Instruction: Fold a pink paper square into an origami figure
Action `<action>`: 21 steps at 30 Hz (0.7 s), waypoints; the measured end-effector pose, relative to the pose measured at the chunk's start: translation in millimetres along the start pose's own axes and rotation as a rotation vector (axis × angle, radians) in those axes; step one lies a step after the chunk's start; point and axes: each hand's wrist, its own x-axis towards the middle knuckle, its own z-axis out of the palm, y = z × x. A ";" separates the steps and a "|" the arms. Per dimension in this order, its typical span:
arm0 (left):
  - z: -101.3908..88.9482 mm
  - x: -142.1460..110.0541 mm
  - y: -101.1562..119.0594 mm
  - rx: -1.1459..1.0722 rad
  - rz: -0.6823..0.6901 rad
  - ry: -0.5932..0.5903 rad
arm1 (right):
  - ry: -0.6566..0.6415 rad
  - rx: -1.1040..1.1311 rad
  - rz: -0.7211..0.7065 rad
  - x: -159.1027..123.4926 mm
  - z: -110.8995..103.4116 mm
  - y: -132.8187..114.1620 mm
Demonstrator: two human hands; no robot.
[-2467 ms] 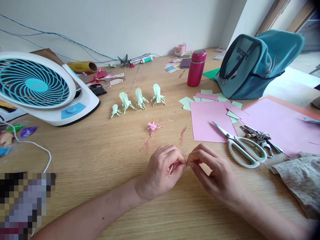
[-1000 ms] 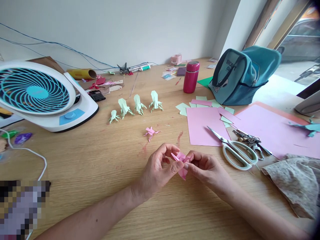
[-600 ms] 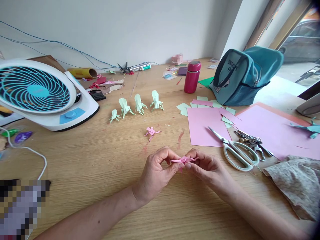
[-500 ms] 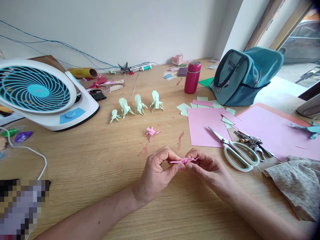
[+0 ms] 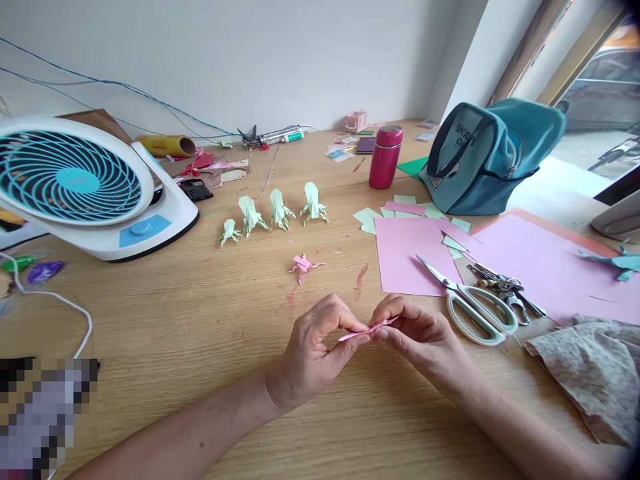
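A small folded piece of pink paper (image 5: 369, 329) is pinched between both hands just above the wooden table (image 5: 200, 320). My left hand (image 5: 313, 350) grips its left end with thumb and fingertips. Its right end sits in the pinched fingers of my right hand (image 5: 425, 337). The paper looks flattened and lies nearly level. A finished pink origami figure (image 5: 303, 265) rests on the table a little beyond my hands. Farther back stands a row of several pale green origami figures (image 5: 275, 210).
White-handled scissors (image 5: 475, 307) and a bunch of keys (image 5: 505, 285) lie on pink sheets (image 5: 410, 253) to the right. A teal bag (image 5: 493, 153), a red flask (image 5: 385, 157), a fan (image 5: 85, 190) at left, a white cable (image 5: 60, 303) and patterned cloth (image 5: 590, 367) surround the area.
The pink paper was bunched and opened up between my fingers a second ago; it is now pressed flatter into a thin strip. Both hands stay in about the same place.
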 end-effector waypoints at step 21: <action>1.9 -0.8 1.8 -0.058 -0.084 0.028 | 0.054 0.026 -0.086 -0.8 -1.3 2.4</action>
